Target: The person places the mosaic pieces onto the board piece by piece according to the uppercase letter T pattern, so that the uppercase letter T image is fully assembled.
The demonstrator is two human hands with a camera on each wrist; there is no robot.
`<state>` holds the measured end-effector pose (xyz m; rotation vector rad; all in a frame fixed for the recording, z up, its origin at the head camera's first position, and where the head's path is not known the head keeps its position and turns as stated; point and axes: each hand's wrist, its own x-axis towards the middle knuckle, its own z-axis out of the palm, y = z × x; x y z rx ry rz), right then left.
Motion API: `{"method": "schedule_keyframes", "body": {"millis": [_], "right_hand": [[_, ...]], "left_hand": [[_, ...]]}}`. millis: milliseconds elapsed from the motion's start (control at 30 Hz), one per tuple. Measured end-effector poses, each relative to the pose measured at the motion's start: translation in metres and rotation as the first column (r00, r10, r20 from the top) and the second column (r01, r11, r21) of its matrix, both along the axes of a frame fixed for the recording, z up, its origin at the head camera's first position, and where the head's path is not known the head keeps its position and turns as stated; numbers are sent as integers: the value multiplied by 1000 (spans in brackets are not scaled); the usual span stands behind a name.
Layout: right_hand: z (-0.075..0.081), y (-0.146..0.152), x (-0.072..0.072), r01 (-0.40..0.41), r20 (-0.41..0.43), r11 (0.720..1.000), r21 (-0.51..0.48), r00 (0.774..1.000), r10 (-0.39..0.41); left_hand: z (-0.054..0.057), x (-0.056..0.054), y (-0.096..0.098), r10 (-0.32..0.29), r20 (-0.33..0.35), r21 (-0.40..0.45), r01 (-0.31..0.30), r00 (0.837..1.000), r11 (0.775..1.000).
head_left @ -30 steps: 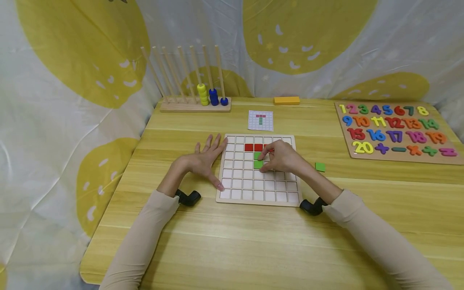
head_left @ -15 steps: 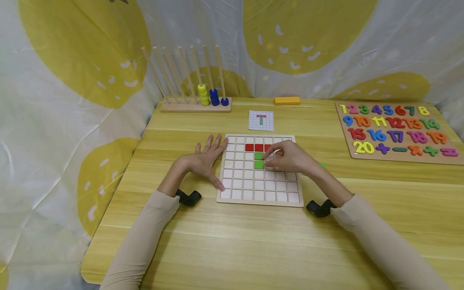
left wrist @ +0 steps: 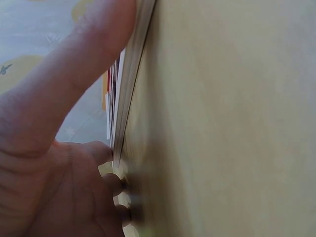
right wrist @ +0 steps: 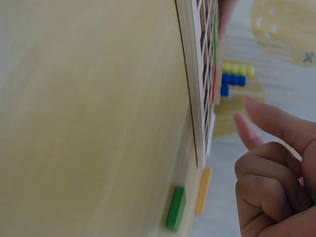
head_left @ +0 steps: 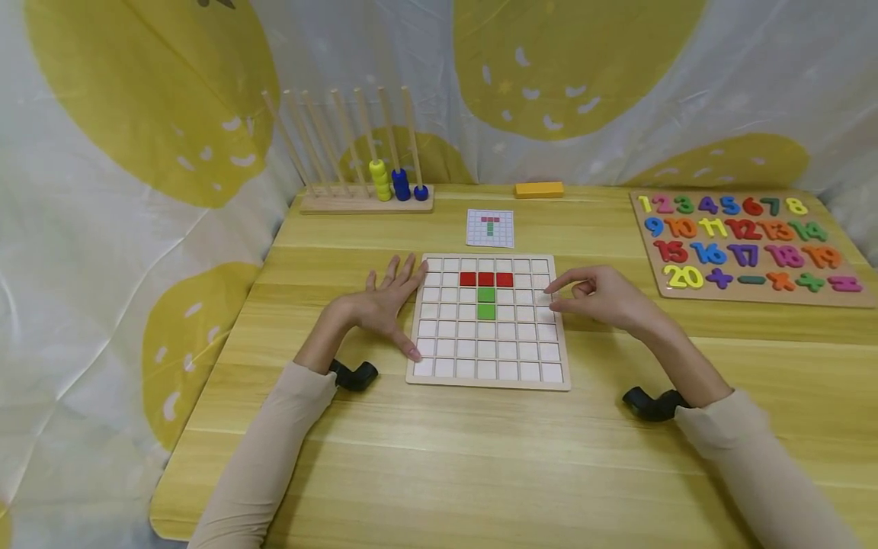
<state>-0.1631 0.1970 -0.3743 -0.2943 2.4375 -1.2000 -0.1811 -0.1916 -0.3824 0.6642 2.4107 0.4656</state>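
Observation:
A wooden grid board [head_left: 487,384] lies on the table, with a row of red tiles [head_left: 485,279] and a column of green tiles [head_left: 486,295] set into its cells. Along the board's left edge rests my left hand [head_left: 380,309], fingers spread, thumb and fingertips touching the frame. My right hand [head_left: 604,297] hovers at the board's right edge. Its thumb and index finger are apart with nothing between them, and the other fingers are bent. In the right wrist view a loose green tile [right wrist: 176,208] lies on the table beyond the board; my right hand hides it in the head view.
A pattern card [head_left: 490,236] with a red and green T lies behind the board. Farther back stand a peg abacus [head_left: 366,202] with yellow and blue beads and an orange block [head_left: 539,190]. A number puzzle board [head_left: 754,298] lies at the right.
My right hand has let go of the lower green tile area and moved right to the board's edge, uncovering the third red tile. The left hand stays in place.

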Motion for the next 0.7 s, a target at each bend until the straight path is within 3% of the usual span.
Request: {"method": "schedule_keyframes", "body": {"millis": [367,700], "right_hand": [[-4,65,9,50,26,998,45,998,-51],[-13,83,9,2,114,999,32,993,-5]], "left_hand": [[-1,0,0,0,5,-9,0,1000,1000],[-1,-1,0,3,0,-15,-3,1000,1000]]}}
